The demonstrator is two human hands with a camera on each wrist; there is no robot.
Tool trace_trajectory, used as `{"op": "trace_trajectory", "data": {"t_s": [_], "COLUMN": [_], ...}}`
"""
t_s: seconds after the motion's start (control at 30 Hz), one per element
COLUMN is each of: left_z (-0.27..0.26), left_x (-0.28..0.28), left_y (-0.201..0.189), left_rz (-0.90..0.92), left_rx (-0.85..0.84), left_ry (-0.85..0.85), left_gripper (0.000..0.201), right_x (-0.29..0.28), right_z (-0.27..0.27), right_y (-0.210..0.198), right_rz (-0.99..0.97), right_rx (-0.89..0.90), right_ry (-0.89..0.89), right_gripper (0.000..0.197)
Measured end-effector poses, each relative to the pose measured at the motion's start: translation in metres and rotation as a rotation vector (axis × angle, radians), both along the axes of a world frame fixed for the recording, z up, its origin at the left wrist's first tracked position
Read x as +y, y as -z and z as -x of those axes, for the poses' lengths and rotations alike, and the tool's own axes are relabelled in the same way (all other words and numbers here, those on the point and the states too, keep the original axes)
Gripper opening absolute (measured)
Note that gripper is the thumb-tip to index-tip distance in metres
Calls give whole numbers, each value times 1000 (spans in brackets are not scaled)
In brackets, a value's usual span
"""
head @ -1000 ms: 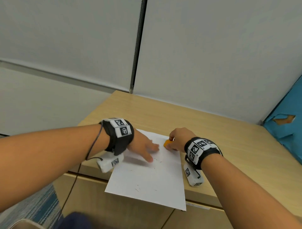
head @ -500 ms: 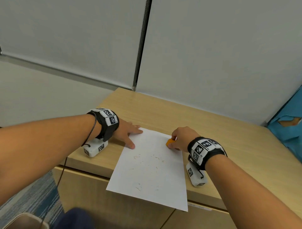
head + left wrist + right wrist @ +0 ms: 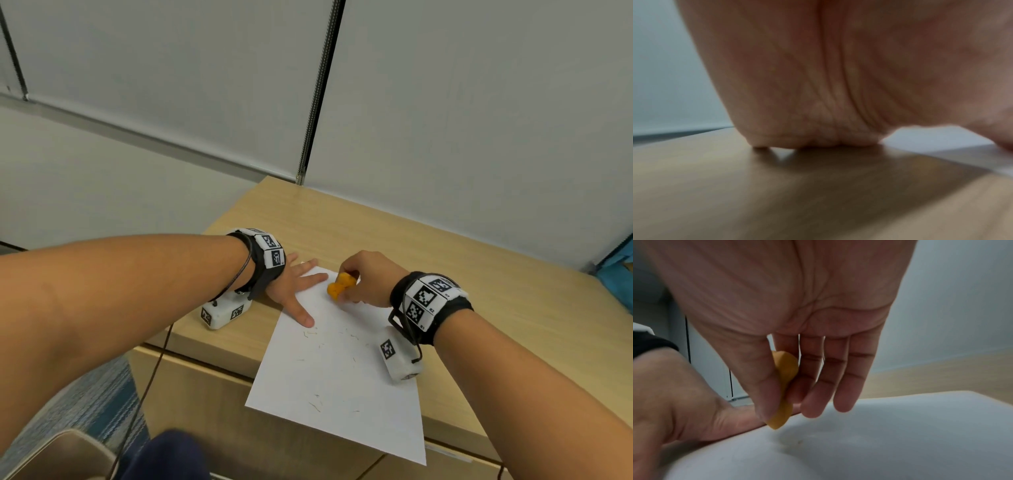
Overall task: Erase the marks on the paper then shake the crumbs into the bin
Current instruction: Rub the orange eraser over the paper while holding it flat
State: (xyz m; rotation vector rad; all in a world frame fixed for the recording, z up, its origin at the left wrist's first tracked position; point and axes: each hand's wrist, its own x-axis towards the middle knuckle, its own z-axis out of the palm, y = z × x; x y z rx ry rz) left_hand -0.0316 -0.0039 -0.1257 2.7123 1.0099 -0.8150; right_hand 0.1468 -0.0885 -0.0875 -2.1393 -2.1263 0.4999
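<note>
A white sheet of paper [image 3: 346, 373] lies on the wooden desk [image 3: 428, 246], its near end hanging over the front edge, with eraser crumbs [image 3: 317, 406] scattered on it. My right hand [image 3: 366, 279] pinches an orange eraser [image 3: 340, 286] between thumb and fingers just above the paper's far end; the eraser [image 3: 784, 391] shows in the right wrist view, tip near the paper [image 3: 879, 443]. My left hand [image 3: 296, 291] lies flat with spread fingers on the paper's far left corner and the desk. In the left wrist view the palm [image 3: 838, 81] presses the desk.
A beige bin [image 3: 58, 455] shows at the bottom left on the floor, below the desk's left end. A blue object [image 3: 616, 270] sits at the desk's right edge. A grey wall with a vertical rail [image 3: 318, 92] rises behind the desk.
My left hand slid from the middle of the sheet to its far left corner and flattened there. My right hand lifted the eraser slightly, so more of it shows.
</note>
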Motion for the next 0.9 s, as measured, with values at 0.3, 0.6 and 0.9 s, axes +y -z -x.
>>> {"op": "trace_trajectory", "data": {"t_s": [0.3,0.6,0.9], "left_z": [5,2,1], "left_x": [-3,8,11], "left_y": [-4,-1,4], "left_rz": [21,21,-1], "left_rx": [-89,-30,-45], "left_ry": [-2,-1,-1], "left_gripper": [114,113,113], "right_x": [26,33,41], "right_z": [11,15,13], "right_y": [16,10,6], "right_rz": [-2,11,64], "right_rx": [75,-105,-102], "right_ry": [9,-83,-158], "right_gripper": [18,25,23]}}
